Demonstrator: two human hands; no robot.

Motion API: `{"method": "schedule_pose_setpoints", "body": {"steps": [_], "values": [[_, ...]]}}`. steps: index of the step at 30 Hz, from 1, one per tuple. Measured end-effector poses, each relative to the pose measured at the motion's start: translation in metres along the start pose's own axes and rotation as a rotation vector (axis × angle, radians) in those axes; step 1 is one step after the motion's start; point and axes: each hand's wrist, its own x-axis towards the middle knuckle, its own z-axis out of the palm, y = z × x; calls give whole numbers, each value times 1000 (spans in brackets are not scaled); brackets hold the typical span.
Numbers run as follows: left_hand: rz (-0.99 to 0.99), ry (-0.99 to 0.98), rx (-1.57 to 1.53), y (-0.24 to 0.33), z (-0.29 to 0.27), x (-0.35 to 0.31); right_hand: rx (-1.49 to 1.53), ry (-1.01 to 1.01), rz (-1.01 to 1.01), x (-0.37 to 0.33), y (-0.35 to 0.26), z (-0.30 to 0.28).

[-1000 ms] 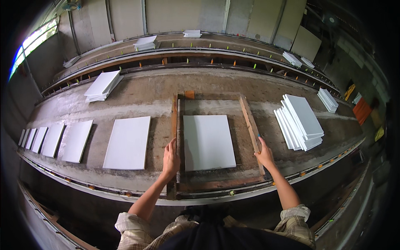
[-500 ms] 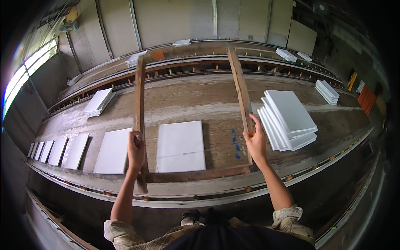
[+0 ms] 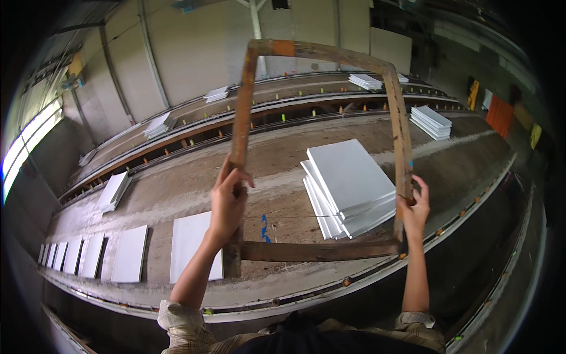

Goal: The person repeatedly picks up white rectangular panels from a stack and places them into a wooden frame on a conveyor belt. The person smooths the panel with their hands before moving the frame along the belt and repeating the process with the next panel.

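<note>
A wooden screen frame [image 3: 242, 112] is held up and tilted over the long table, its far edge raised. My left hand [image 3: 227, 203] grips its left bar, fingers wrapped round the wood. My right hand [image 3: 414, 211] grips the right bar low down, near the corner. Through the frame opening shows a stack of white panels [image 3: 354, 177], slightly fanned. Whether mesh spans the opening, I cannot tell. Just left of the frame, partly behind my left forearm, one white panel [image 3: 187, 245] lies flat on the table.
Several white panels [image 3: 130, 253] lie in a row along the near left edge of the brown table [image 3: 283, 144]. More stacks stand at the far left [image 3: 114, 192] and far right [image 3: 431, 123]. An edge rail [image 3: 348, 282] with small stops runs along the front. Another long table stands beyond.
Both hands have lifted the frame off the table and carried it rightward, from the flat panel to over the white stack. The view has turned right too.
</note>
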Motion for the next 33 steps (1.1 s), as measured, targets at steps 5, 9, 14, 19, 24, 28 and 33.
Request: {"method": "schedule_pose_setpoints", "body": {"steps": [5, 9, 14, 19, 24, 28, 33], "values": [[190, -203, -159, 29, 68, 45, -90, 58, 76, 0, 14, -80], [114, -318, -340, 54, 145, 63, -390, 179, 209, 17, 15, -136], [243, -346, -372, 104, 251, 79, -494, 182, 160, 56, 60, -234], [242, -374, -392, 136, 382, 105, -642, 196, 96, 115, 121, -322], [20, -468, -249, 134, 489, 132, -741, 133, -21, 179, 190, -358], [-143, -380, -194, 117, 560, 113, -728, 0, 82, 223, 228, -379], [-213, -251, -68, 95, 598, 95, -637, -119, 146, 273, 275, -368]]}}
